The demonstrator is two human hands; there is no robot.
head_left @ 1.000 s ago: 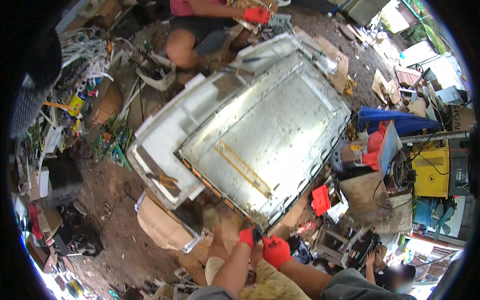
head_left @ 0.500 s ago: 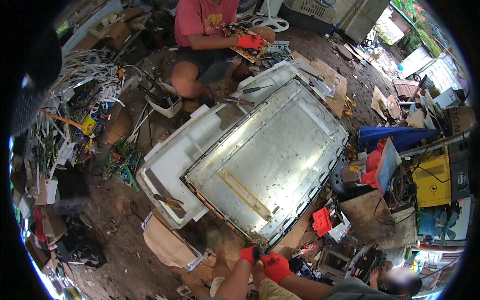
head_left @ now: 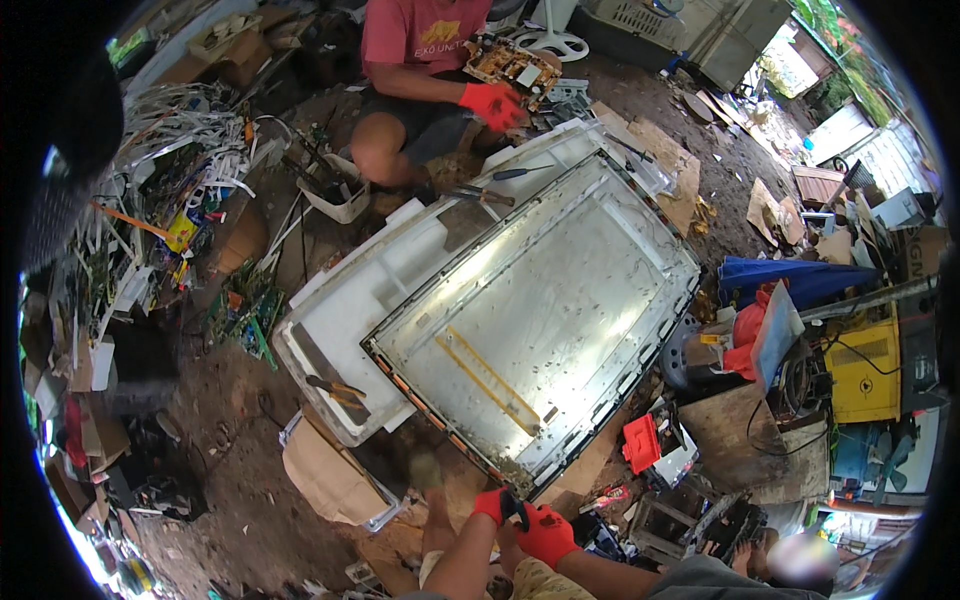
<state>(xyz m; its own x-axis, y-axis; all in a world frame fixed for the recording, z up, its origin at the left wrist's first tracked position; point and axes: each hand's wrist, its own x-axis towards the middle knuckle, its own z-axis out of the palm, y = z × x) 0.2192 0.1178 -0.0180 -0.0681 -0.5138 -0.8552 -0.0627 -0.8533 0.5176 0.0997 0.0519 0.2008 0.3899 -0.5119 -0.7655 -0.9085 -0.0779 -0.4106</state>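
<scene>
A large silvery metal panel [head_left: 560, 300] with a dark rim lies in front of me, tilted across a white plastic housing [head_left: 345, 325]. At the panel's nearest corner, my left hand [head_left: 489, 506] in a red glove is closed around a small dark piece that I cannot make out. Right beside it, my right hand [head_left: 547, 536], also red-gloved, is curled with its fingers against the same dark piece. Whether that piece belongs to the panel's rim or is a separate tool is hidden by the gloves. A yellowish strip [head_left: 488, 382] runs along the panel's face.
Pliers [head_left: 337, 390] and a screwdriver [head_left: 515, 173] rest on the white housing. Across from me, a seated person's red-gloved hand [head_left: 490, 104] is near a circuit board [head_left: 515, 70]. Scrap strips [head_left: 150, 190] are heaped at left; a red box [head_left: 641, 444] stands at right.
My hands stay at the panel's near corner, with the dark piece between them showing more. The person opposite has lifted and tilted the circuit board, and their gloved hand has dropped slightly.
</scene>
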